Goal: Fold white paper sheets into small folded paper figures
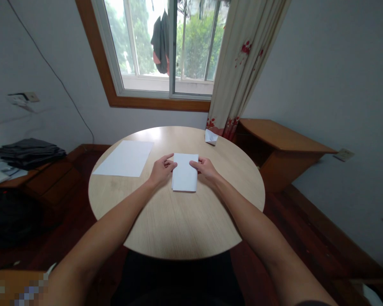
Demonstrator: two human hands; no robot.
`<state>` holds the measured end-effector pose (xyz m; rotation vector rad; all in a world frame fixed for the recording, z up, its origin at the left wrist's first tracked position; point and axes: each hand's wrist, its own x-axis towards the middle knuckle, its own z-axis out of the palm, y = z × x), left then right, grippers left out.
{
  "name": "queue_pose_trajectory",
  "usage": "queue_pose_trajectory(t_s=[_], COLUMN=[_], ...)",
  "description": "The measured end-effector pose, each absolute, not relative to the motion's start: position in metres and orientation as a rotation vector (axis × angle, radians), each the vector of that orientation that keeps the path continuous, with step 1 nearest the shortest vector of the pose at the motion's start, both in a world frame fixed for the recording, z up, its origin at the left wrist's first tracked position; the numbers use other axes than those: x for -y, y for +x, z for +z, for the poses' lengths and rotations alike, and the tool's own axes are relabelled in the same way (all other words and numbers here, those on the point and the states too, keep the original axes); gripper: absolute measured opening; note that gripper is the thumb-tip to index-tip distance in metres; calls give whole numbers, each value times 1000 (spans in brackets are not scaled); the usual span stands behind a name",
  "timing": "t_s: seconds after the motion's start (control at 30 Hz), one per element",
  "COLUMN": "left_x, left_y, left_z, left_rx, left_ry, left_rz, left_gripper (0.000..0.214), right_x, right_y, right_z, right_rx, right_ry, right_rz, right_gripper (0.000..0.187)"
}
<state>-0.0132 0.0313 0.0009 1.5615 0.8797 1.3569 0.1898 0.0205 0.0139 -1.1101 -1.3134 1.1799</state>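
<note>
A folded sheet of white paper (185, 176) is held between my two hands over the middle of the round table. At its upper left edge, my left hand (162, 168) grips it with the thumb on top and the fingers behind. My right hand (205, 166) pinches the upper right edge in the same way, its fingertips hidden under the paper. Layers show slightly out of line at the lower left corner. Farther left on the table lies a flat white sheet (126, 158). A small folded paper piece (211, 137) stands near the far right rim.
The round wooden table (178, 229) stands below a window with a patterned curtain (232, 63) on its right. A brown wooden desk (284, 136) is at the right. On the left, dark folded cloth (28, 153) lies on a low cabinet (47, 180).
</note>
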Motion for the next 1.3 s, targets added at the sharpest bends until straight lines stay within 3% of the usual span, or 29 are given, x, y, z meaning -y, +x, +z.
queue_pose_trajectory(t_s=[0.13,0.4,0.8,1.3], left_x=[-28,-16,-30,-31], left_y=[-12,-9,-10,-12], left_z=[4,18,8,10], left_rx=[-917,-1046,-936,-915], left_ry=[1712,1872,1522,1489], left_rz=[1479,1701,1544,1481], left_gripper=[50,25,27,35], right_x=[-17,-8,-10,-8], right_y=[186,185,186,186], right_z=[19,28,22,23], right_rx=[1377,1580,1694,1677], right_ry=[-966,-1029,-1062,-1018], right_rz=[939,344,438,540], right_gripper=[41,30,32,39])
